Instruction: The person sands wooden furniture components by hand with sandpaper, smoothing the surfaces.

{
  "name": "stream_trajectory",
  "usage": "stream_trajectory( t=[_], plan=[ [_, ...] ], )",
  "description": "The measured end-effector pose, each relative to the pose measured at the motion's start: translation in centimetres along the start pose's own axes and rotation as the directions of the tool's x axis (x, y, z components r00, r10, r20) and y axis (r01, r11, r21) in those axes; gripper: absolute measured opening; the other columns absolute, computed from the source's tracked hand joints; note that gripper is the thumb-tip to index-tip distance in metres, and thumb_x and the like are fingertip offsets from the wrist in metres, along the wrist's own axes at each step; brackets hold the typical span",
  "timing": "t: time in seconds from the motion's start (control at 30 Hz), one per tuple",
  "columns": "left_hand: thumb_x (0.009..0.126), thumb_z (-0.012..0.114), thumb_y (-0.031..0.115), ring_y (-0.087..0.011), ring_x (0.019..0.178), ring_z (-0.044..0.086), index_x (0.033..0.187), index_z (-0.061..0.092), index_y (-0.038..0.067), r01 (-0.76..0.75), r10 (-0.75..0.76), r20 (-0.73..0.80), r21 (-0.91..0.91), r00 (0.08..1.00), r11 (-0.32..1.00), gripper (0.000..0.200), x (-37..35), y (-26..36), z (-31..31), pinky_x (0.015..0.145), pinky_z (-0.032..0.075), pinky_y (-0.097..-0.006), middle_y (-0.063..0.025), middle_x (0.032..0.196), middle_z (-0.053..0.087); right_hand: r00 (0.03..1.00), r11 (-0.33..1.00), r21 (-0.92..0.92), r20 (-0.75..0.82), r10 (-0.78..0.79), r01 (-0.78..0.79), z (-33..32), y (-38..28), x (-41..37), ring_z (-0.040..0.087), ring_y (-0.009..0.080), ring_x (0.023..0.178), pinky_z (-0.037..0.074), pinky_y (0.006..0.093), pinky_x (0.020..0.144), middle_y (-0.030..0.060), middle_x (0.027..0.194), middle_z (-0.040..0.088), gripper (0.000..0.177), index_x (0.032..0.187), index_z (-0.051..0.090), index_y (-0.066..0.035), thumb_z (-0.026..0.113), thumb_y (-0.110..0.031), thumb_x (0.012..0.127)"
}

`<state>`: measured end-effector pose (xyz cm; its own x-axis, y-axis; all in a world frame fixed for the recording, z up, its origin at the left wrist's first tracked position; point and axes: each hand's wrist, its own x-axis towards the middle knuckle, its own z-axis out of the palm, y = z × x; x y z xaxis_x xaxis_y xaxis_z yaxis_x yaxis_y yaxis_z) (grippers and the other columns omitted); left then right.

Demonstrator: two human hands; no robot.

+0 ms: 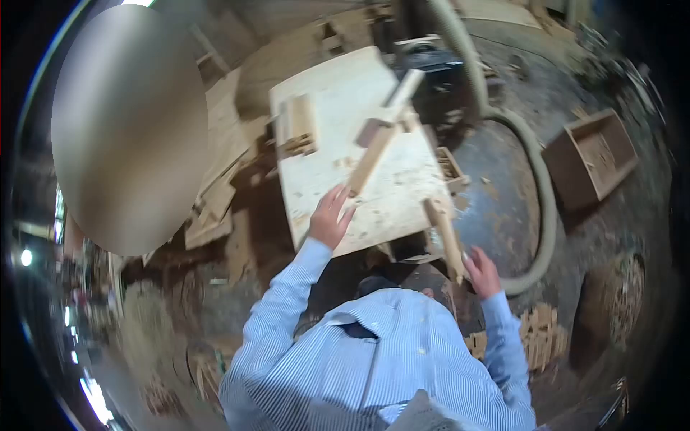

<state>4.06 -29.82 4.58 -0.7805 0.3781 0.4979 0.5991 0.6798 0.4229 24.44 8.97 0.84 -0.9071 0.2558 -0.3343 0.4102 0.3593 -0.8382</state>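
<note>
My left hand (330, 217) lies at the near end of a wooden strip (371, 159) on a pale worktable (320, 197). Its fingers are stretched out and the thumb stands apart, touching or almost touching the strip's end. At the strip's far end is a dark reddish block (371, 132), with a lighter wooden bar (404, 95) beyond it. To the right, my right hand (483, 273) is beside a long wooden piece (447, 237) that juts past the table's near right corner. Its fingers point toward that piece, slightly blurred; firm contact is not visible.
A stack of wooden strips (299, 123) sits on the table's left. A thick hose (540, 190) curves along the right, near a black machine (431, 61). A wooden box (593, 154) stands farther right. Cut pieces (539, 334) are piled low right. A blurred oval covers the upper left.
</note>
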Motion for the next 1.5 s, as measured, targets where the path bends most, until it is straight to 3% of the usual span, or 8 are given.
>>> stream_trajectory(
  t=[0.23, 0.5, 0.6, 0.67, 0.8, 0.87, 1.1, 1.5],
  plan=[
    [0.093, 0.073, 0.033, -0.0364, 0.118, 0.061, 0.127, 0.066, 0.006, 0.356, -0.290, -0.300, 0.196, 0.909, 0.914, 0.044, 9.5, -16.0, -0.1, 0.102, 0.050, -0.0477, -0.0161, 0.123, 0.064, 0.983, 0.998, -0.016, -0.175, 0.057, -0.061, 6.2, -1.3, -2.0, 0.073, 0.0303, 0.095, 0.055, 0.0410, 0.084, 0.0225, 0.107, 0.072, 0.056, 0.139, 0.056, 0.002, 0.070, -0.035, 0.098],
    [0.086, 0.077, 0.042, -0.0387, 0.118, 0.063, 0.125, 0.067, 0.006, 0.663, -0.674, -0.075, 0.288, 0.735, 0.691, 0.054, 19.5, -24.7, 1.7, 0.101, 0.052, -0.0490, -0.0151, 0.124, 0.062, 0.951, 0.934, -0.315, -0.302, 0.069, -0.167, 7.8, -2.0, -0.1, 0.073, 0.0424, 0.091, 0.055, 0.0446, 0.080, 0.0275, 0.098, 0.072, 0.048, 0.123, 0.063, 0.001, 0.076, -0.035, 0.095],
    [0.087, 0.077, 0.045, -0.0349, 0.103, 0.069, 0.120, 0.068, 0.002, 0.621, -0.646, -0.031, 0.317, 0.762, 0.717, 0.055, 19.7, -27.5, 2.5, 0.093, 0.056, -0.0468, -0.0146, 0.115, 0.066, 0.925, 0.921, -0.305, -0.359, 0.123, -0.241, 8.4, -2.2, 0.0, 0.073, 0.0332, 0.082, 0.056, 0.0406, 0.076, 0.0228, 0.090, 0.073, 0.043, 0.116, 0.067, 0.002, 0.075, -0.035, 0.094],
    [0.088, 0.077, 0.041, -0.0285, 0.090, 0.071, 0.117, 0.068, -0.001, 0.667, -0.636, 0.203, -0.199, 0.744, 0.718, 0.052, 19.6, -27.9, 1.5, 0.086, 0.058, -0.0438, -0.0120, 0.101, 0.070, 0.913, 0.925, -0.312, -0.402, 0.076, -0.215, 8.8, -2.2, 0.2, 0.073, 0.0318, 0.078, 0.055, 0.0407, 0.073, 0.0210, 0.086, 0.073, 0.041, 0.110, 0.068, 0.003, 0.076, -0.035, 0.094],
    [0.098, 0.070, 0.033, -0.0184, 0.088, 0.070, 0.120, 0.067, -0.001, 0.598, -0.541, 0.264, -0.450, 0.799, 0.663, 0.041, 19.5, -26.4, 2.5, 0.080, 0.059, -0.0354, -0.0066, 0.092, 0.070, 0.898, 0.929, -0.283, -0.429, 0.100, -0.239, 9.0, -1.3, 0.4, 0.073, 0.0406, 0.081, 0.055, 0.0441, 0.071, 0.0243, 0.086, 0.072, 0.037, 0.105, 0.067, -0.002, 0.079, -0.033, 0.091],
    [0.107, 0.060, 0.027, -0.0130, 0.090, 0.070, 0.128, 0.065, -0.001, 0.598, -0.380, 0.563, -0.801, 0.734, -0.032, 0.035, 19.4, -26.1, 3.3, 0.079, 0.059, -0.0297, -0.0038, 0.101, 0.072, 0.893, 0.907, -0.313, -0.432, 0.128, -0.282, 8.8, -1.7, 0.2, 0.072, 0.0410, 0.080, 0.054, 0.0444, 0.070, 0.0243, 0.085, 0.071, 0.036, 0.103, 0.066, -0.001, 0.080, -0.033, 0.090],
    [0.109, 0.056, 0.033, -0.0198, 0.095, 0.066, 0.131, 0.056, 0.000, 0.502, -0.090, 0.616, -0.709, 0.782, -0.495, 0.039, 19.2, -20.5, 4.2, 0.087, 0.059, -0.0353, -0.0100, 0.111, 0.065, 0.886, 0.838, -0.448, -0.455, 0.087, -0.312, 9.0, -1.6, 0.1, 0.070, 0.0351, 0.072, 0.053, 0.0443, 0.067, 0.0195, 0.079, 0.070, 0.038, 0.097, 0.067, -0.004, 0.080, -0.039, 0.090],
    [0.108, 0.058, 0.027, -0.0168, 0.089, 0.058, 0.139, 0.052, 0.001, 0.481, 0.099, 0.642, -0.454, 0.760, -0.750, 0.041, 18.3, -17.0, 7.6, 0.079, 0.057, -0.0292, -0.0156, 0.121, 0.057, 0.787, 0.977, -0.204, -0.612, -0.076, -0.064, 8.5, -0.5, -0.7, 0.068, 0.0303, 0.091, 0.054, 0.0380, 0.083, 0.0167, 0.101, 0.067, 0.042, 0.121, 0.066, 0.000, 0.075, -0.027, 0.091]
  ],
)
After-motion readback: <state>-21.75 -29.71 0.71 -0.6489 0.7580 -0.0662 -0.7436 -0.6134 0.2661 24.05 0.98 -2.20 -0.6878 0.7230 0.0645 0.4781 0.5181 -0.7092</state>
